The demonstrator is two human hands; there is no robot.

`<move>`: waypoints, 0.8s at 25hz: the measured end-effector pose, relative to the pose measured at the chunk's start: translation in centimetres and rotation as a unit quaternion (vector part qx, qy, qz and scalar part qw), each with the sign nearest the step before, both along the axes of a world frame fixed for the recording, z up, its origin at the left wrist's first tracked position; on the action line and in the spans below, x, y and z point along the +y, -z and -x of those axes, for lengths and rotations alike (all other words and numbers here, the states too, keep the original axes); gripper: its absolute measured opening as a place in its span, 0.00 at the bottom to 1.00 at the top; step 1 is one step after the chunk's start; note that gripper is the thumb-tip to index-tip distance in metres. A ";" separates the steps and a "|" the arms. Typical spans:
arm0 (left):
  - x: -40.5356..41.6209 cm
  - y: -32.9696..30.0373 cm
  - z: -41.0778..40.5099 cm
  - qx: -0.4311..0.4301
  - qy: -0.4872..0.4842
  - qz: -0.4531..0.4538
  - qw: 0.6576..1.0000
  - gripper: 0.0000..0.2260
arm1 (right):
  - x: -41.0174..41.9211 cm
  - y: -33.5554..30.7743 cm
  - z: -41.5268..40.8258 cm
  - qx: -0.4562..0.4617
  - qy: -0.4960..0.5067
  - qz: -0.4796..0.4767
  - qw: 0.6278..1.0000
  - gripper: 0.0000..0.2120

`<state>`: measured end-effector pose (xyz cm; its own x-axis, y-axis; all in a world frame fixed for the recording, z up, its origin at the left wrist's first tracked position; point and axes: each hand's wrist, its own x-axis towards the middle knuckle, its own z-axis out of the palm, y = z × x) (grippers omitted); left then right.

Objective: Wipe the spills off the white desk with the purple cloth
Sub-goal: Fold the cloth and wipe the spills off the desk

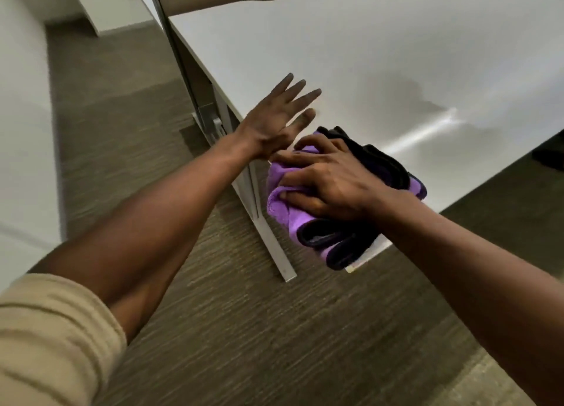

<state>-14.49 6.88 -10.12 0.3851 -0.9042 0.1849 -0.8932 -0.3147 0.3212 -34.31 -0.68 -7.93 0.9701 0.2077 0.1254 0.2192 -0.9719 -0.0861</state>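
Now right hand (323, 186) pressed flat on cloth (287, 213), fingers curled into folds, at desk (366, 54) near corner; left hand (274, 122) spread, empty, just beside. We judge smear (406, 100) lies ahead-right of cloth; right hand nearer, sweep that way

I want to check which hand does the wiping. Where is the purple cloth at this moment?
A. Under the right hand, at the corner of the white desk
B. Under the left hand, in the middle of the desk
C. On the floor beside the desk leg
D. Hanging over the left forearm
A: the right hand presses on the bunched purple cloth at the near corner of the white desk, while the left hand is spread open beside it, holding nothing.
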 end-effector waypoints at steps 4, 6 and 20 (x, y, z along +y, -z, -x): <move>0.1 -0.2 0.0 0.032 -0.036 0.004 0.999 0.29 | 2.5 0.6 4.8 -0.052 0.112 -0.037 0.992 0.17; 0.2 -0.1 0.1 0.024 -0.036 0.009 0.999 0.33 | 4.4 1.7 7.5 -0.016 0.149 -0.027 0.988 0.22; 0.4 0.1 0.0 0.110 -0.088 0.053 0.989 0.27 | 6.6 0.9 5.0 -0.003 0.210 -0.052 0.976 0.26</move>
<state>-14.50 7.32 -10.19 0.5757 -0.7999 0.1696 -0.7327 -0.4126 0.5411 -39.32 5.94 -8.88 0.9660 -0.2229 0.1311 -0.1965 -0.9622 -0.1883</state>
